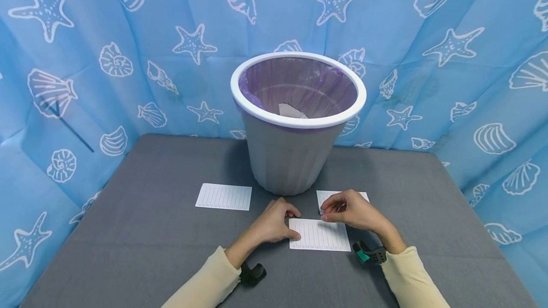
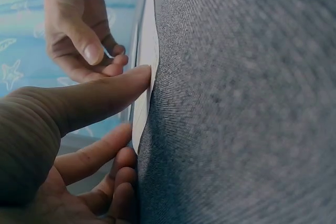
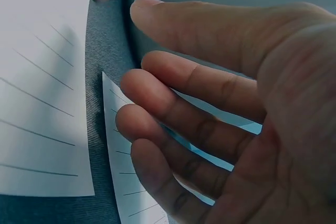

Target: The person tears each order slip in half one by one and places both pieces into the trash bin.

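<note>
A white lined sheet of paper [image 1: 323,237] lies on the grey cloth in front of the bin. My left hand [image 1: 274,222] is at its left end, the thumb [image 2: 123,90] touching the edge and the index fingertip close to the corner. Over the sheet's far right part hovers my right hand [image 1: 353,210], fingers loosely bent and nothing between them. Partly hidden behind that hand is a second lined sheet [image 1: 327,196]. A third lined sheet [image 1: 224,197] lies farther left. In the right wrist view, two sheets show beside the right hand's fingertips.
A grey waste bin [image 1: 284,160] with a white rim and purple liner stands at the table's back middle, white paper [image 1: 291,111] inside it. Grey cloth covers the table [image 1: 141,241]. A blue curtain [image 1: 265,8] with shells and starfish hangs behind and around it.
</note>
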### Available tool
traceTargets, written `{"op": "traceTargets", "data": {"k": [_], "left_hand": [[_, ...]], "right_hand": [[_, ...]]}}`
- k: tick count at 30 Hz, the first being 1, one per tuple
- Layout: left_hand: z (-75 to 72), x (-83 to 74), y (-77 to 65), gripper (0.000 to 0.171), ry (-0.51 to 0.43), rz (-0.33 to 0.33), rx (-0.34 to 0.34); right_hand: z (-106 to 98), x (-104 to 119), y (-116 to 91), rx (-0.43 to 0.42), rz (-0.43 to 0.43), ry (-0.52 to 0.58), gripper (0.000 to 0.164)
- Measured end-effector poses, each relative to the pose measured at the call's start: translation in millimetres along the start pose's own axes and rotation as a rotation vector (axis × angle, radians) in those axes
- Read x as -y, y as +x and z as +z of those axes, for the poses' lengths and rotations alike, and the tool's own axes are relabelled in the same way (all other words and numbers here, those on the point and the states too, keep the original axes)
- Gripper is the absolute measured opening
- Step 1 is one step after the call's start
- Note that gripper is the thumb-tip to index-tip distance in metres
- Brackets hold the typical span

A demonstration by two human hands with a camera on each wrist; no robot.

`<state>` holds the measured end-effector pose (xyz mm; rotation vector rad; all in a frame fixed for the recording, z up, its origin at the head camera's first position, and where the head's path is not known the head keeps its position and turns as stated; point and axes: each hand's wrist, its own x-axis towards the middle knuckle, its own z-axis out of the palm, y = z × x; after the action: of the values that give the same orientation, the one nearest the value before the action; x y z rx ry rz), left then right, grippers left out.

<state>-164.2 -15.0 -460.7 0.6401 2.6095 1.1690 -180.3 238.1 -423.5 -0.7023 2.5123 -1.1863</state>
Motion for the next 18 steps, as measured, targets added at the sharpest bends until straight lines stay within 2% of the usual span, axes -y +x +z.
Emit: {"op": "traceTargets", "data": {"k": [5, 12, 18], "left_hand": [[-0.2, 0.4, 0.7, 0.032, 0.007, 0.007, 0.008], [-2.1, 3.9, 2.9, 0.031, -0.054, 0.053, 0.036], [-3.8, 6.3, 3.1, 0.027, -0.07, 0.066, 0.024]], "right_hand": [[2.2, -3.9, 2.0, 0.008, -0.005, -0.014, 0.02], [6.6, -5.9, 3.0, 0.052, -0.023, 0.02, 0.017], [10.1, -6.3, 4.9, 0.062, -0.037, 0.024, 0.005]]}}
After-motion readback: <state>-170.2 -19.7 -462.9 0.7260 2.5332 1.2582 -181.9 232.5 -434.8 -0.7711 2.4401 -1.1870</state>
